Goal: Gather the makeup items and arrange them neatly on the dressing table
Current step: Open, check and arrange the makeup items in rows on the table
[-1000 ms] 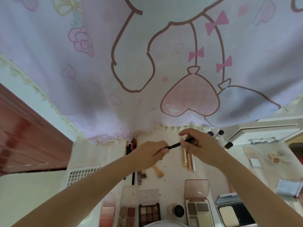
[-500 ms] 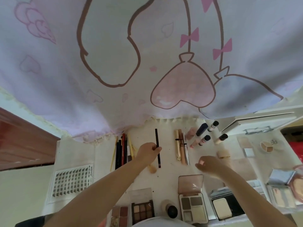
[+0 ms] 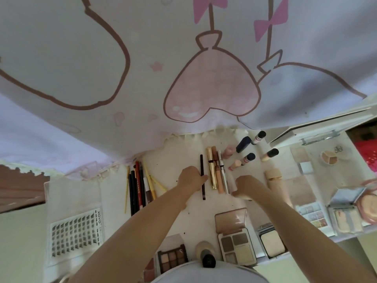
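Observation:
A thin black liner pencil (image 3: pixel 202 170) lies lengthwise on the white dressing table (image 3: pixel 179 158), just left of a row of gold and peach tubes (image 3: pixel 216 170). My left hand (image 3: pixel 190 179) pinches the pencil at its middle, thumb against it. Empty, my right hand (image 3: pixel 245 187) hovers just right of the tubes with its fingers loosely curled. A bundle of pencils and brushes (image 3: pixel 138 184) lies to the left. Small bottles with dark caps (image 3: pixel 250 158) stand behind the tubes.
Eyeshadow palettes (image 3: pixel 236 244) (image 3: pixel 173 257), a powder compact (image 3: pixel 272 244) and a dark-capped jar (image 3: pixel 208 260) line the near edge. A lash card (image 3: pixel 75 234) lies at left. More compacts (image 3: pixel 344 217) sit at right. A printed pink curtain (image 3: pixel 183 68) hangs over the table's back.
Both hands held the black pencil a second ago. My right hand let go and dropped beside the tubes, while my left hand brought the pencil down lengthwise next to the gold tube.

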{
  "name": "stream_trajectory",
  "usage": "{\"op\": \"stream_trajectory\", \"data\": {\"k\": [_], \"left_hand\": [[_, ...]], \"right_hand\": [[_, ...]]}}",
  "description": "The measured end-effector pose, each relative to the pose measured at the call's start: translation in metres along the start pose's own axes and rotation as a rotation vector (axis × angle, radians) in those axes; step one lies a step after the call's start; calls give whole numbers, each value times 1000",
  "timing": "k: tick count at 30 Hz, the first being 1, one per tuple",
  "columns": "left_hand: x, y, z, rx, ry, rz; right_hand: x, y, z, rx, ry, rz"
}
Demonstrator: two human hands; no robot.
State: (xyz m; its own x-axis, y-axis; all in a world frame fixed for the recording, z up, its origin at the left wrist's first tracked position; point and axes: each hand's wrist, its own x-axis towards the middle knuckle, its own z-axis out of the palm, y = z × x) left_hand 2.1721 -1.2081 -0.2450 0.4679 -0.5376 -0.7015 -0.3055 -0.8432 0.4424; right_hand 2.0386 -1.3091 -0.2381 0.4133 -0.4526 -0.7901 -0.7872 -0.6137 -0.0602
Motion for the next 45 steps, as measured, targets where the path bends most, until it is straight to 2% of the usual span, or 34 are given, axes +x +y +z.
{"op": "stream_trajectory", "data": {"k": [6, 9, 12, 17, 20, 24, 28, 31, 33, 36, 38, 42, 45], "left_hand": [[-3, 5, 1, 12, 17, 41], [-13, -6, -3, 89, 34, 122], [-26, -29, -23, 335, 37, 229], [-38, -75, -55, 951, -1, 376], [-39, -88, -55, 1081, 11, 413], [-32, -90, -55, 1118, 58, 463], [-27, -83, -57, 1007, 185, 516], [-32, -67, -58, 752, 291, 534], [-35, -54, -55, 441, 329, 444], [-39, -40, -43, -58, 334, 198], [-40, -35, -32, -231, 304, 86], [-38, -21, -11, -226, 235, 16], [-41, -19, 2, -78, 189, 78]], "right_hand": [[7, 0, 3, 10, -8, 5], [6, -1, 3, -6, -6, 4], [4, -2, 2, -27, -5, -5], [-2, -5, 2, -34, 19, -2], [-5, -4, 4, -24, 50, -1], [-8, -2, 5, 30, 49, 6], [-14, 9, 7, 102, 131, -7], [-16, 15, 7, 97, 176, -24], [-17, 16, 6, 96, 194, -28], [-19, 11, 7, 55, 209, -39], [-19, 4, 10, 20, 215, -39], [-19, -4, 8, 5, 210, 4], [-20, -5, 10, 29, 206, 36]]}}
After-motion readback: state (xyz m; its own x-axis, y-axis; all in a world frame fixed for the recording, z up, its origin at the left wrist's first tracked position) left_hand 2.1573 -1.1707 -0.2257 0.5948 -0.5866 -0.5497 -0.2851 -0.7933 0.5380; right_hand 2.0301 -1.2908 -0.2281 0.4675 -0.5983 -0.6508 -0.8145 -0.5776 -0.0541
